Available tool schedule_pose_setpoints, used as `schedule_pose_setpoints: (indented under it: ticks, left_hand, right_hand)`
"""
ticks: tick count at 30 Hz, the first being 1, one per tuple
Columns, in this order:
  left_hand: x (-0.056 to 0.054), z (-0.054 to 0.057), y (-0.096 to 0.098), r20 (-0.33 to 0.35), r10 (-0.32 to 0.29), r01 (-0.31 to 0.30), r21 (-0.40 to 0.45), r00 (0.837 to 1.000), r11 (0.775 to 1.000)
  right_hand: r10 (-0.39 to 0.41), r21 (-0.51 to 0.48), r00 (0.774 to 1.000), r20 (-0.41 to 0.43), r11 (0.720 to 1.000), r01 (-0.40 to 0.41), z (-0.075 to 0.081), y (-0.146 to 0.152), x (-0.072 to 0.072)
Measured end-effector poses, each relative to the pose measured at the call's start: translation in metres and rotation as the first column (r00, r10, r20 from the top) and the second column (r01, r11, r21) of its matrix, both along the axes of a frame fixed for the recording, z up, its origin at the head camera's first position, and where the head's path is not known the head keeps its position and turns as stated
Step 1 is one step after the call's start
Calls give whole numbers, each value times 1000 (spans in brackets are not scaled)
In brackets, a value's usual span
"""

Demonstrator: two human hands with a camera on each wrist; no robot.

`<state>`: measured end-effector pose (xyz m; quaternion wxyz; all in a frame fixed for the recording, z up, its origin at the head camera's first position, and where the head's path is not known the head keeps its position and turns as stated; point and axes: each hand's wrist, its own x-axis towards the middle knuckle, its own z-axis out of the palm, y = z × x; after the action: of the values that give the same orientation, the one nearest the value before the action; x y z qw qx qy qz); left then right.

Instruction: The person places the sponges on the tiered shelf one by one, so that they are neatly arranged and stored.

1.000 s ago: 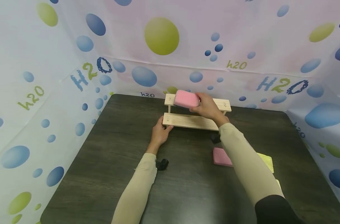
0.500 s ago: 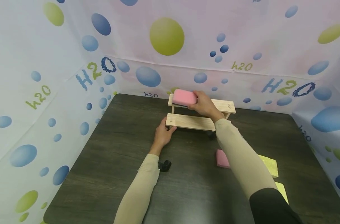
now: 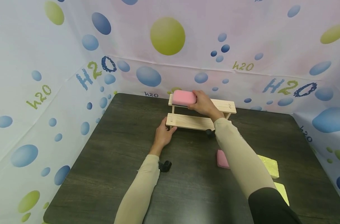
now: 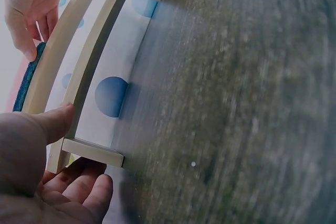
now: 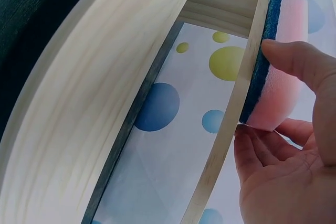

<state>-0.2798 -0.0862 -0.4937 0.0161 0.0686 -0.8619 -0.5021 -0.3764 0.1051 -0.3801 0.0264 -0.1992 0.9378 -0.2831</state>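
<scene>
A two-tier wooden rack (image 3: 186, 121) stands at the back of the dark table. On the left part of its upper board lies a pink sponge (image 3: 184, 97), its dark blue scouring side (image 5: 265, 51) facing down against the wood. My right hand (image 3: 204, 104) grips the sponge by its right end, thumb on the near side in the right wrist view. At the rack's left end, my left hand (image 3: 162, 136) pinches the lower board, thumb on top and the other fingers under it beside the short leg (image 4: 94, 152).
A second pink sponge (image 3: 222, 159) lies on the table, partly hidden by the right forearm. Two yellow sponges (image 3: 270, 166) (image 3: 282, 191) lie further right. A patterned curtain (image 3: 170, 71) hangs close behind the rack. Each wrist wears a black camera (image 3: 165, 166).
My right hand has moved the pink sponge a little left and down onto the upper board's left part. My left hand has kept its hold on the rack. The head view has shifted slightly.
</scene>
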Motion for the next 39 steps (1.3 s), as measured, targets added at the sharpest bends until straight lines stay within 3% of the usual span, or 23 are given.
schedule_pose_setpoints:
  ticks: [7,14,19,29,39]
  left_hand:
    - [1,0,0,-4,-6,6,-4,1000,1000]
    - [2,3,1,-10,-8,8,1,1000,1000]
    - [2,1,1,-7,-9,9,9,1000,1000]
    - [4,0,0,-17,-17,17,4,1000,1000]
    - [5,0,-1,-8,-20,20,16,1000,1000]
  right_hand:
    - [-47,-70,998,36,996,49,3,9,9]
    - [-90,-182,996,15,979,91,9,31,35]
    - [-73,-221,997,-8,973,69,13,53,62]
    - [-81,-136,992,-101,988,67,7,96,121]
    - [-101,-76,995,-26,992,98,-11,139,186]
